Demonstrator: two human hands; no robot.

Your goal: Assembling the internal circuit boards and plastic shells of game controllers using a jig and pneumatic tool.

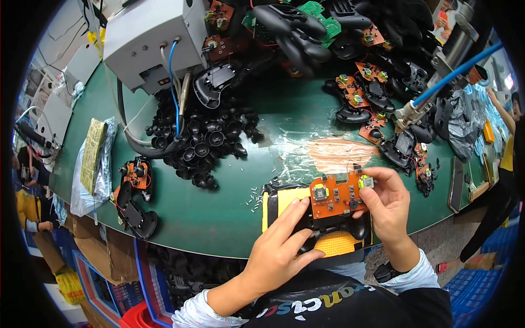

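My right hand (389, 203) grips an orange circuit board (338, 200) by its right end, thumb on the front near a joystick module. The board carries two joystick modules with yellow-green sides and several small buttons. It is tilted up above a black game controller shell (358, 228), which rests on a yellow pad (334, 244) at the table's near edge. My left hand (281, 236) lies over the shell's left side with fingers stretched out, fingertips by the board's left edge. Whether the left fingertips press on the board or only on the shell, I cannot tell.
Black joystick caps (205, 145) lie heaped left of centre beside a grey machine (156, 46) with a blue hose. Small screws (252, 199) are scattered left of the pad. A pneumatic screwdriver (407, 115) hangs at right. Controllers with boards (353, 90) crowd the far right; another (135, 210) sits left.
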